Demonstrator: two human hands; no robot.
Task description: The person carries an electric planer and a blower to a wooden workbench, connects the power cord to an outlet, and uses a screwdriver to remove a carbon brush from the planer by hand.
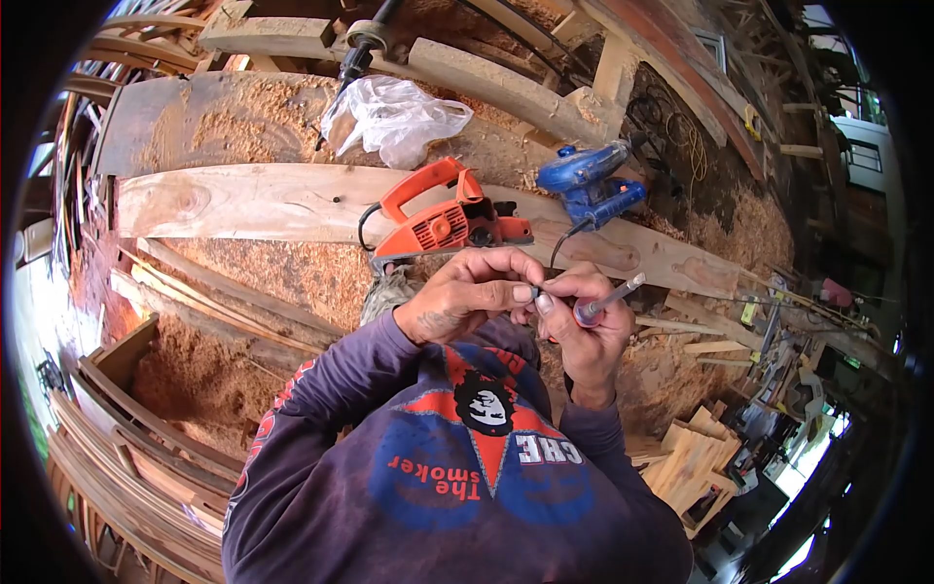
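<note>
My left hand (477, 295) is closed, thumb and forefinger pinching a small dark piece (536, 291) whose kind I cannot make out. Close against it, my right hand (589, 331) has its thumb and forefinger at the same piece. A screwdriver (608, 300) with a grey shaft is tucked in the right hand's fingers, pointing up and to the right. Just beyond my hands, an orange electric planer (443, 226) lies on a long wooden plank (263, 200). To its right a blue power blower (589, 185) rests on the same plank.
A crumpled clear plastic bag (399, 115) lies on the sawdust-covered board behind the plank. Near it is a dark power tool (362, 49). Stacked wood strips (146, 487) line the lower left, and cut boards (693, 462) lie at lower right. Wood shavings (199, 380) cover the ground.
</note>
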